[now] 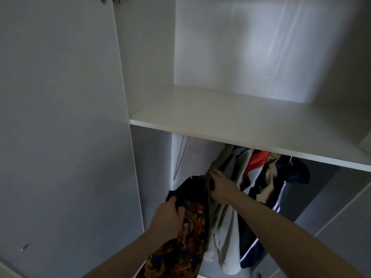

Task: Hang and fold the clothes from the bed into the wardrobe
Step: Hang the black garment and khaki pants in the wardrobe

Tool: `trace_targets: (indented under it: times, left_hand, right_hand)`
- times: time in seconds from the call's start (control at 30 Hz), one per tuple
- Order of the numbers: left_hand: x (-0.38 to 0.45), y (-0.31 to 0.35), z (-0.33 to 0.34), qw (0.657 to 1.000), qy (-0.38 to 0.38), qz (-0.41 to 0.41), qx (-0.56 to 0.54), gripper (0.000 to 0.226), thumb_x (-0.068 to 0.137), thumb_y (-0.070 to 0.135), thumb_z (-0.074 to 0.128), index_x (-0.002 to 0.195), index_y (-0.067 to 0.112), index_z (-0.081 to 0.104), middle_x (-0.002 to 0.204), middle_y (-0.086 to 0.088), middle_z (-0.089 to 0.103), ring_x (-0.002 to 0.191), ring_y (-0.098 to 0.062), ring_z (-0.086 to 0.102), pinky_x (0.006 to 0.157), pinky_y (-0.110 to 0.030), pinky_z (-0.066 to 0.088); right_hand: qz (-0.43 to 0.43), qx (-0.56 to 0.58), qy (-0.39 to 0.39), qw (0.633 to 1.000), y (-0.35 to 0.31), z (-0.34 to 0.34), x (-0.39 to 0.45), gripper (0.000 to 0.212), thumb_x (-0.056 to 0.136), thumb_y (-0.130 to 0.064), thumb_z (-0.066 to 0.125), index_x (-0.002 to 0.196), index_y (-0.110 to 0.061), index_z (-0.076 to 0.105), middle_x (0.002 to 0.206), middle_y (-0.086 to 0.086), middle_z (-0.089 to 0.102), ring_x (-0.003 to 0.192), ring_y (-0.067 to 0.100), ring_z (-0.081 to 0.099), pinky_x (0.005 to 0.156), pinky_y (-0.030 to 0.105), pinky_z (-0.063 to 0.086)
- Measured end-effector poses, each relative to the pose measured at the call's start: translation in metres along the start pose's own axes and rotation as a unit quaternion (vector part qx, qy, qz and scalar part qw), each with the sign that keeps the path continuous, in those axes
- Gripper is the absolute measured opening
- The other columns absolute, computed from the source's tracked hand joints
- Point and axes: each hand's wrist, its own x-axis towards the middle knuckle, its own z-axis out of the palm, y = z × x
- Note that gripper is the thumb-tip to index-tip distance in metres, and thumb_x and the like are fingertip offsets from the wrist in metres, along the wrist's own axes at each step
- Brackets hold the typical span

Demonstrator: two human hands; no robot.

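Wardrobe (pixel 152 57) panels, white and plain, fill nearly the whole head view, with the open door (pixel 60 117) standing at the left. A broad white shelf (pixel 230 121) runs across the middle and divides the carcass into two compartments. The upper compartment shows only its lit back wall. The lower compartment holds a row of hanging clothes (pixel 259 175) bunched just under the shelf: tan, grey, white, red and navy pieces pressed close together, with pale fabric trailing down toward the bottom edge. Thin wire hangers (pixel 181 155) hang bare at the left end of this lower space, beside the side wall.

Left of the bunch hangs the patterned shirt (pixel 188 233), dark with orange, red and yellow print, its black upper part just below a small hanger hook. The left hand (pixel 167 217) grips the shirt's dark upper edge, thumb on top and fingers curled into the cloth. The right hand (pixel 219 189) reaches in further back and higher, fingers curled round a dark fold at the shirt's other shoulder, with its knuckles touching the tan garment at the near end of the hanging row.
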Motion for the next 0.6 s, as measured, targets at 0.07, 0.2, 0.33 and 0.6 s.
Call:
trace_targets:
  times: [0.07,0.2,0.33,0.6]
  left_hand:
    - [0.019,-0.002,0.004,1.000,0.003,-0.001,-0.002,0.022,0.104,0.019,0.046,0.083,0.013,0.051,0.067,0.000,0.054,0.058,-0.011,0.047,0.057,-0.033,0.045]
    - [0.052,-0.008,0.007,1.000,0.006,0.000,0.005,0.020,0.104,0.021,0.046,0.089,0.012,0.055,0.069,0.000,0.059,0.058,-0.010,0.051,0.056,-0.030,0.046]
    - [0.074,-0.016,0.005,1.000,-0.003,-0.004,-0.010,0.021,0.103,0.018,0.047,0.088,0.008,0.057,0.070,-0.007,0.061,0.058,-0.012,0.051,0.057,-0.035,0.047]
    - [0.098,-0.025,0.002,0.999,-0.018,0.000,-0.027,0.027,0.102,0.014,0.048,0.076,0.010,0.049,0.062,-0.003,0.051,0.055,-0.012,0.044,0.052,-0.031,0.038]
  right_hand:
    - [-0.001,-0.030,-0.017,0.999,0.005,-0.002,0.026,0.084,0.097,-0.020,0.059,0.163,-0.009,0.008,0.171,0.005,-0.002,0.143,0.027,0.040,0.102,0.028,0.043]
    - [0.022,-0.096,-0.052,0.994,0.017,-0.008,0.067,0.090,0.097,-0.018,0.060,0.163,-0.012,0.001,0.171,0.001,-0.008,0.143,0.027,0.040,0.103,0.029,0.043]
    - [0.040,-0.140,-0.076,0.986,0.033,-0.003,0.086,0.094,0.095,-0.033,0.066,0.164,-0.014,0.004,0.170,0.005,0.008,0.141,0.030,0.042,0.109,0.037,0.045]
    - [0.003,-0.191,-0.034,0.981,0.037,0.003,0.109,0.107,0.087,-0.026,0.076,0.163,-0.013,0.002,0.171,0.006,0.002,0.135,0.029,0.050,0.091,0.034,0.052]
